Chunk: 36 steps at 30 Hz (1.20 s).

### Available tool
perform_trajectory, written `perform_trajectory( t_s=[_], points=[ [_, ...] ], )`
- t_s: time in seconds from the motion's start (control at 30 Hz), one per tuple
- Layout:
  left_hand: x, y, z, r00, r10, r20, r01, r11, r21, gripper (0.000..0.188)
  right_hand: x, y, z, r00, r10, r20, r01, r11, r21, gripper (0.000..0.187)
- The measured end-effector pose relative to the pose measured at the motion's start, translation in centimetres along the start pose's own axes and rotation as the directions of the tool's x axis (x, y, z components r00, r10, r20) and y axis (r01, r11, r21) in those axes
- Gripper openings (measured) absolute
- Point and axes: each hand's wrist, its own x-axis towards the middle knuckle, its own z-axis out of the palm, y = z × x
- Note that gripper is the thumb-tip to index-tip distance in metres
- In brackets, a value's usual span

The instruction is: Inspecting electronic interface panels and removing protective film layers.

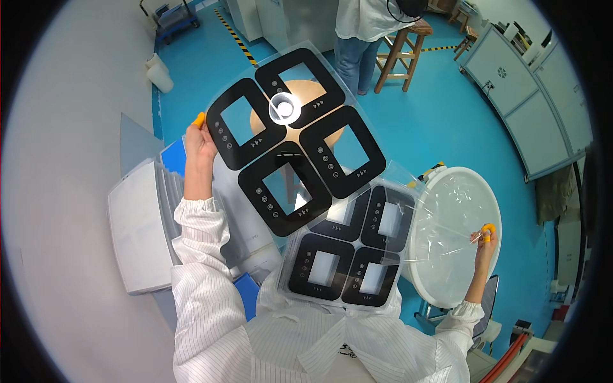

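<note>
Raised at the upper middle is a clear plastic sheet printed with several black rounded frames [257, 158]. My left hand [200, 143], with an orange finger cot, grips its left edge, and the sheet is tilted. Below it, over my lap, lies a stack of similar clear sheets with black frames [321, 267]. My right hand [486, 241], with orange finger cots, is out at the right, pinching a thin clear film [440, 233]. That film stretches back toward the sheets; where it ends is hard to see.
Under my right hand stands a large round white tub [495, 198] with crumpled clear film. A pile of white sheets [135, 226] sits at my left. Ahead are a person [363, 29], a wooden stool [399, 60] and grey cabinets [511, 96] on the blue floor.
</note>
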Motion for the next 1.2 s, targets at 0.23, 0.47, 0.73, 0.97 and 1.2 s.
perform_trajectory(
  t_s=[0.23,0.47,0.73,0.97,1.2],
  points=[
    [0.4,-1.2,1.1,0.990,-0.140,0.009,0.140,0.986,-0.088,0.025,0.1,2.4,-4.5,1.000,-0.004,-0.027,0.003,1.000,-0.024,0.011],
    [7.6,-5.1,-4.6,0.917,-0.221,0.331,0.359,0.819,-0.447,0.027,-0.6,8.4,-12.2,0.727,-0.126,-0.675,-0.003,0.982,-0.188,0.026],
    [7.9,-14.8,-6.0,0.959,-0.252,-0.131,0.146,0.833,-0.533,0.031,-5.9,18.7,-7.4,0.975,0.169,0.146,0.102,0.247,-0.964,0.029],
    [5.3,-14.6,-7.4,0.956,-0.231,-0.180,0.177,0.946,-0.273,0.038,-5.1,7.4,-4.8,0.855,0.438,-0.277,-0.262,0.827,0.498,0.041],
    [3.3,-12.9,-5.5,0.963,-0.241,-0.120,0.230,0.969,-0.096,0.035,-6.4,2.7,1.9,0.726,0.532,0.436,-0.328,0.825,-0.460,0.043]
  ],
)
